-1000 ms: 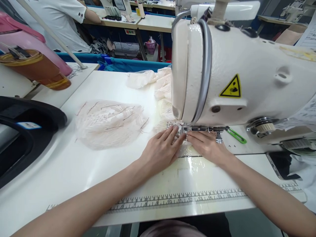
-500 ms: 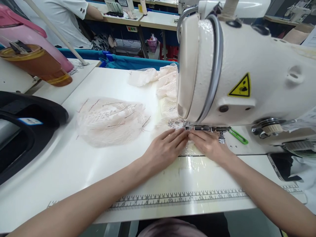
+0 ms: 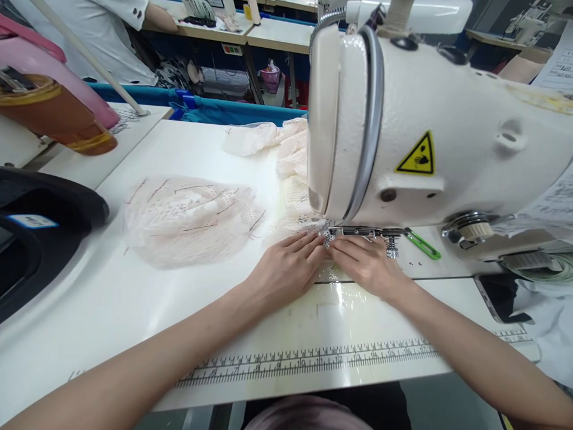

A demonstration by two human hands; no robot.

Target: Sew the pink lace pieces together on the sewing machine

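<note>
Two hands are pressing one lace strip point(image 3: 298, 214) flat at the foot of one sewing machine point(image 3: 425, 119).
The lace strip is lying on the desk point(image 3: 134, 310) under the machine head. The left hand point(image 3: 282, 272) and right hand point(image 3: 364, 266) are resting palm-down on its near end, fingers stretched out and unclenched, fingertips almost meeting. One rounded lace pile point(image 3: 188, 218) is sitting well left of the left hand, and one more lace heap point(image 3: 264, 136) is lying behind.

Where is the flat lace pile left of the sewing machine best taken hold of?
Probably pinch the near edge of the lace pile from the front, coming in low: it lies flat and limp on the table, bare on that side.
</note>
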